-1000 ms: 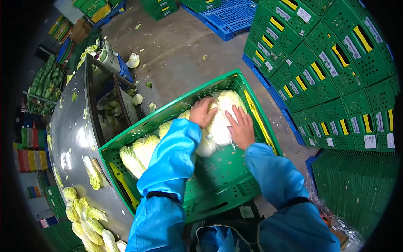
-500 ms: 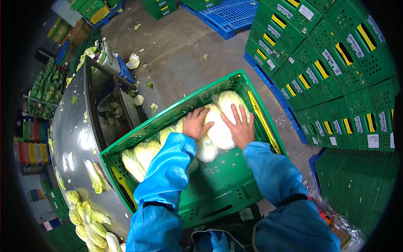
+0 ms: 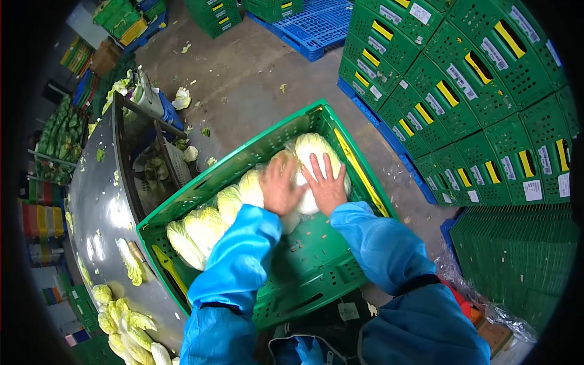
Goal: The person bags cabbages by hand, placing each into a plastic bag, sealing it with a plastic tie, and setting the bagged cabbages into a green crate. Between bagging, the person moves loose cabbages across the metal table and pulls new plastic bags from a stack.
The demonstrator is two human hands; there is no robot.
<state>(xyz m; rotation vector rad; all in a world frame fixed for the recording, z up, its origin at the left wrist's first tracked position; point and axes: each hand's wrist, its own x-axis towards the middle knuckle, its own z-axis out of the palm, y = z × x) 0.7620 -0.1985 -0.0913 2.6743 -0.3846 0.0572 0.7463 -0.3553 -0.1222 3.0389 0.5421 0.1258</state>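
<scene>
A green plastic crate [image 3: 316, 258] holds a row of napa cabbages [image 3: 207, 230], seemingly in clear wrap, along its far side. My left hand [image 3: 280, 187] lies over cabbages in the middle of the row, fingers apart and slightly blurred. Beside it, my right hand [image 3: 326, 188] is spread flat with the fingers on the cabbage [image 3: 317, 148] at the right end. Neither hand is closed around anything. My hands and the left sleeve hide part of the row. Yellow handles [image 3: 363, 173] show on the crate's short ends.
A metal table [image 3: 100, 213] on the left carries loose cabbage leaves [image 3: 125, 325] and a knife-like tool [image 3: 142, 258]. Stacked green crates [image 3: 450, 91] stand on a blue pallet [image 3: 389, 143] to the right. Leaf scraps lie on the floor [image 3: 243, 85].
The view has shifted, moving the crate slightly left in the picture. My left hand has opened flatter and sits closer to the right hand; both stay on the cabbages.
</scene>
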